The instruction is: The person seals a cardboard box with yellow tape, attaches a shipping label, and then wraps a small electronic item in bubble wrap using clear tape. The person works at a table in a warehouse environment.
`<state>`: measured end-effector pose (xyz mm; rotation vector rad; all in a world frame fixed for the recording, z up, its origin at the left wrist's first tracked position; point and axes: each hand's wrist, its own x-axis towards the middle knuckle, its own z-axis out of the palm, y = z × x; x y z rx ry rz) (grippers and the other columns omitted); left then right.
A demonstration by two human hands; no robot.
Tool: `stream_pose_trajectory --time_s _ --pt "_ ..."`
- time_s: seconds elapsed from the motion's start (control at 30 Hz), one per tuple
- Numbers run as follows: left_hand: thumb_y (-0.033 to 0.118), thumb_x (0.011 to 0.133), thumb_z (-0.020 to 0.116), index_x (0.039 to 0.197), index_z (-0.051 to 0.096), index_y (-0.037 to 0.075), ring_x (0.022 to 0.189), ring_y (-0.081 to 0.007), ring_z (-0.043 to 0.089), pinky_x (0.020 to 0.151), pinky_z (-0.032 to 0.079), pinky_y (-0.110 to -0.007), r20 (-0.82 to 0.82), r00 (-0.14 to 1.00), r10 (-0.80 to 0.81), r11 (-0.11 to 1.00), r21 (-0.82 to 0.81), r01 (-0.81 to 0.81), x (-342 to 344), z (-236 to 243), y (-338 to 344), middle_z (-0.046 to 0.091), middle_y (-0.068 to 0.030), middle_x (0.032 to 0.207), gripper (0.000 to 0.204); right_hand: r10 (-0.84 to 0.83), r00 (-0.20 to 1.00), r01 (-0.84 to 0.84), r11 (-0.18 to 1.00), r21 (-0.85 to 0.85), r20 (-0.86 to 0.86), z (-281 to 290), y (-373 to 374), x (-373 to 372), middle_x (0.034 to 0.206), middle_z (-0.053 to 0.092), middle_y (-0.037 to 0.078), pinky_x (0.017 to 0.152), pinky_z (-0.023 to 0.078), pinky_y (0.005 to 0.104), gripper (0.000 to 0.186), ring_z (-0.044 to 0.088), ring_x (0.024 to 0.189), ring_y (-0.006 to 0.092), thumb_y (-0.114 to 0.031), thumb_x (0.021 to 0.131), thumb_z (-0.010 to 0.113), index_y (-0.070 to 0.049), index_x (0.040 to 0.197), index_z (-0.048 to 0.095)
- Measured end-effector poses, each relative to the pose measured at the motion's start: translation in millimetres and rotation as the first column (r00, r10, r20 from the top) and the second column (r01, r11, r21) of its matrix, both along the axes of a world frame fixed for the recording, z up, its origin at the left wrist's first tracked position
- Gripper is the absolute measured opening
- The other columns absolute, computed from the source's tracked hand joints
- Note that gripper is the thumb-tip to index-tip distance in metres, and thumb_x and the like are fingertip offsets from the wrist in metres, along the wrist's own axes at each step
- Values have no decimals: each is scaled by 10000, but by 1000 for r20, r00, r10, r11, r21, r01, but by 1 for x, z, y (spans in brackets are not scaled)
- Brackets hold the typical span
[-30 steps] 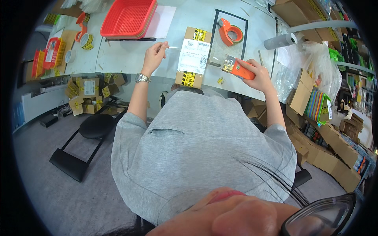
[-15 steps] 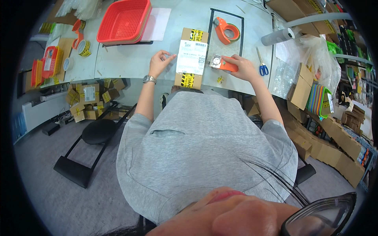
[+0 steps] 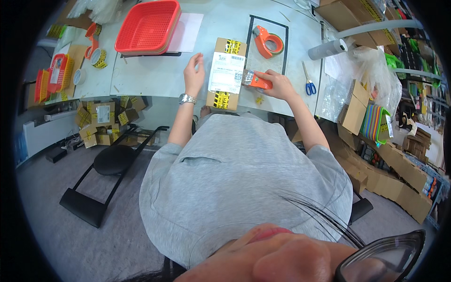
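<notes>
A narrow cardboard box (image 3: pixel 219 49) lies lengthwise before me near the table's front edge. Yellow-and-black tape runs along it, and a white shipping label (image 3: pixel 226 73) covers its middle. Just left of the box is my left hand (image 3: pixel 194 73), empty, its fingers stretched out away from me. On the other side, my right hand (image 3: pixel 280 86) grips an orange tape dispenser (image 3: pixel 258 81), whose metal end is right at the box's right edge; whether they touch I cannot tell. Some fingers of that hand are hidden underneath.
A second orange tape dispenser (image 3: pixel 269 42) lies farther back inside a black-outlined rectangle. Blue-handled scissors (image 3: pixel 309 82) and a grey cylinder (image 3: pixel 327 49) are to the right. Red baskets (image 3: pixel 148 27) stand back left. A black folding chair (image 3: pixel 115 160) is on the floor at left.
My left hand has turned from a loose, near-pinched pose beside the label to fingers pointing away from me. The dispenser in my right hand has come slightly closer to the box.
</notes>
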<state>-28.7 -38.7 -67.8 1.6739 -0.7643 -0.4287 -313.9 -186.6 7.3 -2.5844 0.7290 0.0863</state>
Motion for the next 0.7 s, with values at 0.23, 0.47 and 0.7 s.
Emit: stream_pose_trajectory --time_s 0.23,0.47,0.7 --pt "280 989 470 1471 383 -51 1478 -278 306 1200 243 -452 675 513 -530 841 497 213 -81 36 -46 361 -197 1566 591 113 991 -119 989 -88 -65 28 -16 -1 1010 640 53 750 559 416 603 681 867 285 -305 759 761 -323 1345 619" --pt "349 984 447 1527 268 -47 1524 -270 189 1234 120 -471 717 520 -464 882 431 192 -80 4 -47 247 -191 1620 696 158 949 -196 973 -118 -274 59 -13 7 957 652 70 748 564 419 507 698 863 283 -314 787 754 -270 1283 660" --pt "377 929 528 1569 153 -17 1541 -297 118 1216 82 -560 645 563 -517 846 486 219 -77 24 -44 146 -206 1646 840 426 525 -721 683 -119 -736 10 1 56 904 695 94 691 571 438 282 723 839 288 -160 726 754 -99 1001 742"
